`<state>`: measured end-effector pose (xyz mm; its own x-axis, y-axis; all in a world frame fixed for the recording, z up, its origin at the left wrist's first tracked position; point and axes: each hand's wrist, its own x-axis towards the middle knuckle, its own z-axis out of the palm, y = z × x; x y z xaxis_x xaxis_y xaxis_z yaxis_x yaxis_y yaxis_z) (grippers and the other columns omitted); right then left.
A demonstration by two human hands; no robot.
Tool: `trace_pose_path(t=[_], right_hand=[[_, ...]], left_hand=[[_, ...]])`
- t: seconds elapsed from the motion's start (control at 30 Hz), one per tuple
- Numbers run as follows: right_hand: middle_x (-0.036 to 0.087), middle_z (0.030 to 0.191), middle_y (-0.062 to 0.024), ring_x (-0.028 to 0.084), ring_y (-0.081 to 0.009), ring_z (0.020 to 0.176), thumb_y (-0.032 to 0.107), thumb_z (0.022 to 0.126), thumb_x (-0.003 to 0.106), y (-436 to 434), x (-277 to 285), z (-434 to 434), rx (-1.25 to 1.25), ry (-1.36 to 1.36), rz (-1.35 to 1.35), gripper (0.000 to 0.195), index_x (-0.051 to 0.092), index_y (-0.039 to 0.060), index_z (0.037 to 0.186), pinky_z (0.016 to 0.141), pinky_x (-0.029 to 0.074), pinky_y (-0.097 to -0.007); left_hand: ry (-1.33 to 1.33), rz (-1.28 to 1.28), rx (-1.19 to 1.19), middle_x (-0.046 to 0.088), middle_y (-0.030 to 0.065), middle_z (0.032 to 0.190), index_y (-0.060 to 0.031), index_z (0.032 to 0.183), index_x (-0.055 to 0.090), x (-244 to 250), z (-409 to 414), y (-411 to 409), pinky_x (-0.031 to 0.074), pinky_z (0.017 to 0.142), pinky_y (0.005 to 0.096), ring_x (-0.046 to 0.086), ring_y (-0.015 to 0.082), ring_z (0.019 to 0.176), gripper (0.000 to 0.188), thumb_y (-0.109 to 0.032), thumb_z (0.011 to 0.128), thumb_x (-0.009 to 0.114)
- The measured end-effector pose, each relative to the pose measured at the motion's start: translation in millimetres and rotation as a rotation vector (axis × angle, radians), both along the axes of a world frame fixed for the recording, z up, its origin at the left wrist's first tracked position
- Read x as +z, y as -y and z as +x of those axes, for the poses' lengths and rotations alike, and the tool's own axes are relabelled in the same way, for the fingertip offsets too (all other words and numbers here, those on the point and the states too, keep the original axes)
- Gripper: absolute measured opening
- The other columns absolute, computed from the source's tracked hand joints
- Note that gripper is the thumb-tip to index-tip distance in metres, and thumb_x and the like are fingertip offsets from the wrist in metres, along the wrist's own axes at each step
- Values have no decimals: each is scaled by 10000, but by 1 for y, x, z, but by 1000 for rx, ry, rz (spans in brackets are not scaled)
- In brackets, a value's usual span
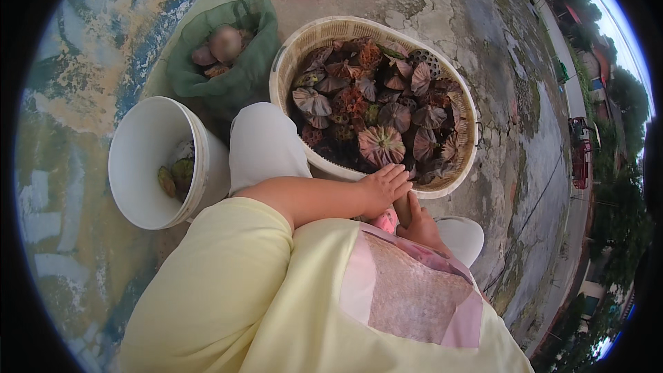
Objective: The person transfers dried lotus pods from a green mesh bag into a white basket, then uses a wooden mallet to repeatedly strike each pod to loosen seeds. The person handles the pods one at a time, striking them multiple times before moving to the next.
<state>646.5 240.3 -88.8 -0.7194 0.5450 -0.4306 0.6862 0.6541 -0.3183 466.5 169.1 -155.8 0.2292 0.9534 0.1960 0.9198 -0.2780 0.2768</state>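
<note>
A cream plastic basket [469, 140] stands before my knees, filled with dried lotus seed pods [382, 146]. Some pods lie cap up with ribbed backs, while others show their holes. My left hand [384, 190] reaches across to the basket's near rim, back up, with its fingers side by side; what lies under its palm is hidden. Just below it, my right hand [422, 225] grips a brown stick-like piece [403, 210], perhaps a wooden handle. The upper end of that piece meets my left fingers and is partly covered.
A white bucket [140, 166] at my left holds a few greenish-brown pieces [178, 176]. Behind it sits a green mesh bag [191, 70] with rounded pinkish things [225, 44] inside. Cracked concrete [497, 176] spreads to the right, with a red vehicle [581, 158] far off.
</note>
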Motion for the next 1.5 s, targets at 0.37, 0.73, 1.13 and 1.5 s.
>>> trace_pose_path(t=[0.37,0.73,1.13,1.5], right_hand=[[557,988,-263,599,-423,808,195,689,702,5,53,7,102,-487,311,872,259,90,1433,700,504,-488],[574,1029,-292,613,-431,843,188,682,705,-13,-2,6,-8,-75,-59,899,246,122,1452,725,508,-478],[540,1099,-240,589,-392,920,61,668,713,-13,93,-12,67,-544,193,854,282,25,1405,745,505,-417],[546,1012,-270,590,-435,855,173,668,718,-7,15,7,-20,-37,74,919,231,85,1443,745,508,-484]], left_hand=[[66,477,26,422,142,1391,-70,1315,463,72,-14,-16,163,1141,462,290,333,1358,473,-214,865,437],[-47,-210,-75,213,138,1522,-79,1453,263,12,-15,-7,121,1155,448,152,302,1425,657,-203,843,473],[82,561,39,446,163,1364,-62,1274,502,100,-29,-20,185,1138,454,344,328,1339,433,-179,860,455],[-45,-70,-66,379,163,1421,-101,1348,435,23,-5,-10,108,1149,491,268,332,1376,507,-225,858,457]])
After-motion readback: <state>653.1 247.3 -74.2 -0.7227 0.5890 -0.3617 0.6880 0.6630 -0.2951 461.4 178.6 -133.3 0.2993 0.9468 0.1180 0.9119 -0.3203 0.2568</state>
